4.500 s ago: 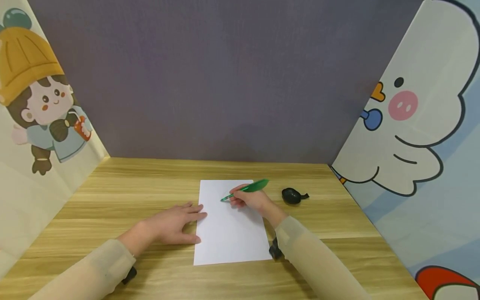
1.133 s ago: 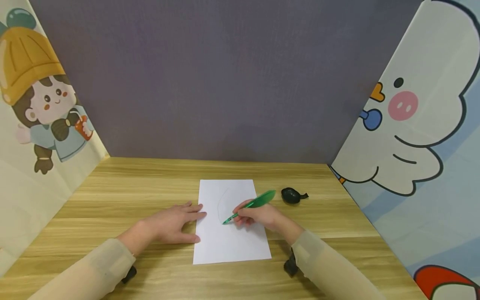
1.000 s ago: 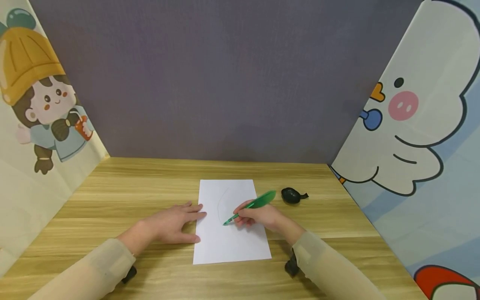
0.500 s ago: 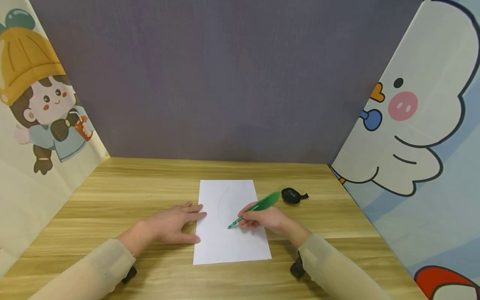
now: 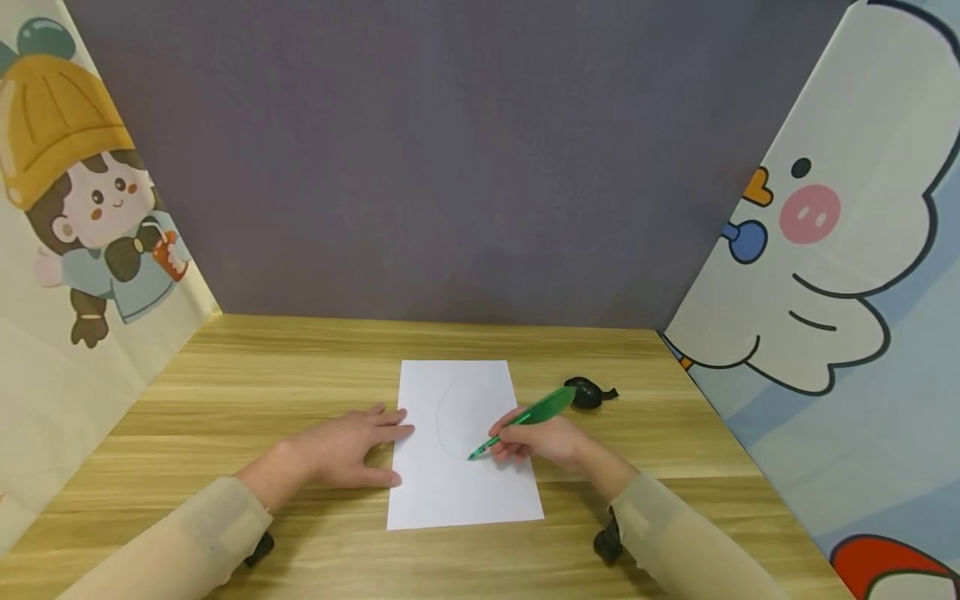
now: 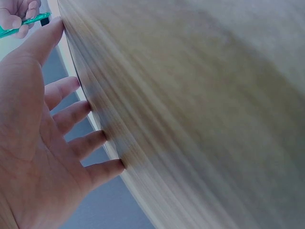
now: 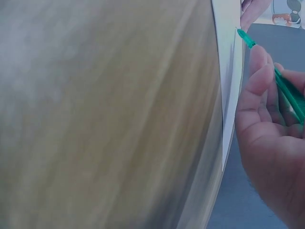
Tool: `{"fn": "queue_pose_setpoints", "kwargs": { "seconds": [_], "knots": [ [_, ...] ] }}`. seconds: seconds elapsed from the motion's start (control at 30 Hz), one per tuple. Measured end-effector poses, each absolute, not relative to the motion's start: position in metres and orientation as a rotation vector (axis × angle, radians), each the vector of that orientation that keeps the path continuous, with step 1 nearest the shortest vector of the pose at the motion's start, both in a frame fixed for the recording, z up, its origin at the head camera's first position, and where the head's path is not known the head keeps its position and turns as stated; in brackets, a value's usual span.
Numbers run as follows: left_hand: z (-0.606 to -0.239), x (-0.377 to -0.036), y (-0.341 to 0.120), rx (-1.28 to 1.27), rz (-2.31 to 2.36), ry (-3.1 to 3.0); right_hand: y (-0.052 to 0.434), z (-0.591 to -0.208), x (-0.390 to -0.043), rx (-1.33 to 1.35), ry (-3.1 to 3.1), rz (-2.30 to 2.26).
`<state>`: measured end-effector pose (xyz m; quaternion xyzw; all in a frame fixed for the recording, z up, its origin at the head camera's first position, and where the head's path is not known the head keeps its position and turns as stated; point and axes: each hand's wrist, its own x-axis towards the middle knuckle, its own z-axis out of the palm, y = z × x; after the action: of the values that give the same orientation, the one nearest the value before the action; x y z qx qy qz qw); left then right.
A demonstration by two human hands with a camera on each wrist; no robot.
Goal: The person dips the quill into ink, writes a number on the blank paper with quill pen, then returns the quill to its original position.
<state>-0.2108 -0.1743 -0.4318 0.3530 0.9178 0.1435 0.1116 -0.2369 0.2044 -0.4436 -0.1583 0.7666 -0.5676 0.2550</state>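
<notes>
Your right hand pinches green pen, tip on paper; left hand flat, fingers spread, at paper edge. Risk: weak hold-down, sheet slides, curve skews

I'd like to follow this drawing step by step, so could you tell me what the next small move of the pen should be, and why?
Probably carry the green pen on rightward and upward, closing the curve. Its tip rests at the bottom of a thin curved line on the white paper, open on the right. The right hand grips the pen; the left hand lies flat at the paper's left edge.
</notes>
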Motion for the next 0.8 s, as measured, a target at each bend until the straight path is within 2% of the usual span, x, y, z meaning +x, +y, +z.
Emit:
{"fn": "queue_pose_setpoints", "kwargs": {
  "seconds": [0.8],
  "knots": [
    [-0.431,-0.211,-0.173,1.014,0.430,2.686,0.225,-0.443,-0.239,-0.416,2.077,-1.572]
  ]
}}
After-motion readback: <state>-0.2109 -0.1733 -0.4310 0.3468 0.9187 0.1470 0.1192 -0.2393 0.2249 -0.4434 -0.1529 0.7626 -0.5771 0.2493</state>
